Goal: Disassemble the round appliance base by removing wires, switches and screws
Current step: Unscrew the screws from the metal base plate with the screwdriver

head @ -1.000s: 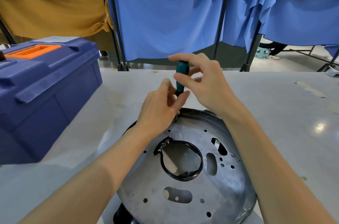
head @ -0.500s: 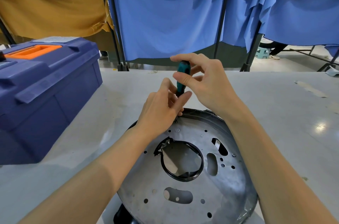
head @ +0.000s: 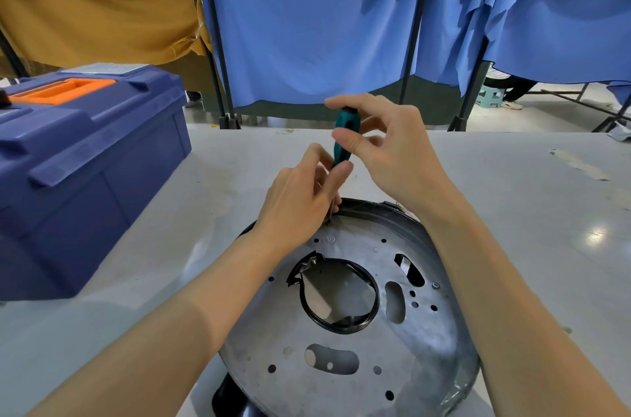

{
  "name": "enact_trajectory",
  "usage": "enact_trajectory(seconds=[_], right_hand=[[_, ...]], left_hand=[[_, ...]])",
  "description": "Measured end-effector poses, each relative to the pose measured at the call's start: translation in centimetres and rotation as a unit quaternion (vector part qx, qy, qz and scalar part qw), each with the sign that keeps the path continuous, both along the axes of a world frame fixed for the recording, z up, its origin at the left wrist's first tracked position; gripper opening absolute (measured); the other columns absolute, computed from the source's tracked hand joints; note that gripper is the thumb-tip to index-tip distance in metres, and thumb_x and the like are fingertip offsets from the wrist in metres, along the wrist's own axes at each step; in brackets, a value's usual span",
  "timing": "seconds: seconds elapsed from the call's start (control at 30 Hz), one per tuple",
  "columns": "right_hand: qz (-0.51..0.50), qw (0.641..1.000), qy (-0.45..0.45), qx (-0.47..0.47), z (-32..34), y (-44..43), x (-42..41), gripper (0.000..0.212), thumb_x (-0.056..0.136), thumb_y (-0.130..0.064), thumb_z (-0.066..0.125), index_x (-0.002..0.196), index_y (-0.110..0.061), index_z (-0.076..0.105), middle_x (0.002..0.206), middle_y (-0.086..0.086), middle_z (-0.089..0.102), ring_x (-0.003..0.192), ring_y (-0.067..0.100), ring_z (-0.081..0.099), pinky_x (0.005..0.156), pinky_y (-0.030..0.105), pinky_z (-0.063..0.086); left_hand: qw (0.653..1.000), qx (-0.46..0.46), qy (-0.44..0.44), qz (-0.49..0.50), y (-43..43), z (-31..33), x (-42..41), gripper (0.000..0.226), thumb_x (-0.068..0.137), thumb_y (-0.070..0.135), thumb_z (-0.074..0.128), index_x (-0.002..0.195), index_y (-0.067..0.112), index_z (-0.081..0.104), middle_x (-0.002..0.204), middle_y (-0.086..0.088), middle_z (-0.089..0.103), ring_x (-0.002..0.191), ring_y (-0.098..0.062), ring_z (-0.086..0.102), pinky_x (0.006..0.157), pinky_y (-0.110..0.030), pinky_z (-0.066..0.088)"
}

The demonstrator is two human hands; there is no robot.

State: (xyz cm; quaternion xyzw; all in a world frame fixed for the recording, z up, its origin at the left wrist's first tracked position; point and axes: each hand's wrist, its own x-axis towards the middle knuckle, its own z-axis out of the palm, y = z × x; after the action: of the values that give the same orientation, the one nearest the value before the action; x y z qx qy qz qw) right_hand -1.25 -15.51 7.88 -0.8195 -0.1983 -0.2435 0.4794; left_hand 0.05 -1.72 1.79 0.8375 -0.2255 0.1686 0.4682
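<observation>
A shut blue toolbox (head: 85,177) with an orange handle sits at the left edge of the tabletop (head: 512,211); its contents are hidden. The round appliance base (head: 358,365), a holed metal plate, lies tilted at the near edge, under both forearms. The right hand (head: 392,157) pinches the teal handle of an upright screwdriver (head: 345,133); the left hand (head: 293,205) grips it lower down, covering most of the shaft, whose tip meets the plate's far rim. Blue curtains (head: 307,24) hang beyond the far edge

Single head-worn wide-angle view, facing forward and down, close above the table (head: 529,211)
</observation>
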Motion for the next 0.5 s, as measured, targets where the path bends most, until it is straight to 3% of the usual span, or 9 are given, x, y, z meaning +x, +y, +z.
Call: enact_trajectory(seconds=[0.1,0.17,0.33,0.43,0.5], right_hand=[[-0.014,1.0,0.002,-0.003,0.21,-0.26,0.05,0.036,0.088,0.003,0.062,0.117,-0.017,0.067,0.097,-0.006,0.066,0.087,0.009,0.06,0.088,0.028,0.052],[-0.004,1.0,0.011,0.003,0.16,-0.22,0.05,0.033,0.089,0.007,0.058,0.114,-0.013,0.067,0.101,0.003,0.069,0.094,0.019,0.064,0.092,0.034,0.051],[0.015,1.0,0.011,0.008,0.0,0.02,-0.14,0.022,0.087,-0.018,0.07,0.108,-0.024,0.068,0.106,0.005,0.061,0.086,0.003,0.059,0.074,0.01,0.045],[0.005,1.0,0.004,0.003,0.14,-0.17,-0.1,0.03,0.087,-0.011,0.069,0.114,-0.023,0.069,0.102,0.002,0.064,0.083,0.005,0.056,0.076,0.016,0.047],[-0.005,1.0,0.002,-0.004,0.22,-0.33,-0.08,0.039,0.087,-0.001,0.065,0.12,-0.021,0.067,0.1,-0.003,0.067,0.083,0.007,0.059,0.084,0.023,0.051]], left_hand=[[0.998,0.056,-0.025,0.003,-0.04,0.04,0.02,0.031,0.1,0.045,0.037,0.118,0.023,0.048,0.071,0.004,0.068,0.066,-0.018,0.067,0.073,-0.047,0.055],[0.998,0.057,-0.035,0.012,-0.09,0.01,0.14,0.025,0.1,0.041,0.042,0.115,0.023,0.049,0.07,0.004,0.068,0.064,-0.016,0.067,0.073,-0.045,0.054],[0.999,0.024,-0.024,0.024,-0.2,0.06,0.05,0.023,0.096,0.046,0.05,0.095,0.023,0.044,0.067,0.004,0.068,0.063,-0.016,0.067,0.071,-0.047,0.055],[1.0,-0.011,0.004,0.003,-0.12,0.03,0.0,0.022,0.097,0.044,0.048,0.095,0.022,0.046,0.074,0.002,0.07,0.067,-0.017,0.07,0.074,-0.049,0.056],[1.0,-0.008,0.014,-0.022,-0.1,0.01,0.0,0.021,0.101,0.039,0.041,0.106,0.02,0.05,0.078,0.003,0.071,0.071,-0.017,0.07,0.075,-0.05,0.056]])
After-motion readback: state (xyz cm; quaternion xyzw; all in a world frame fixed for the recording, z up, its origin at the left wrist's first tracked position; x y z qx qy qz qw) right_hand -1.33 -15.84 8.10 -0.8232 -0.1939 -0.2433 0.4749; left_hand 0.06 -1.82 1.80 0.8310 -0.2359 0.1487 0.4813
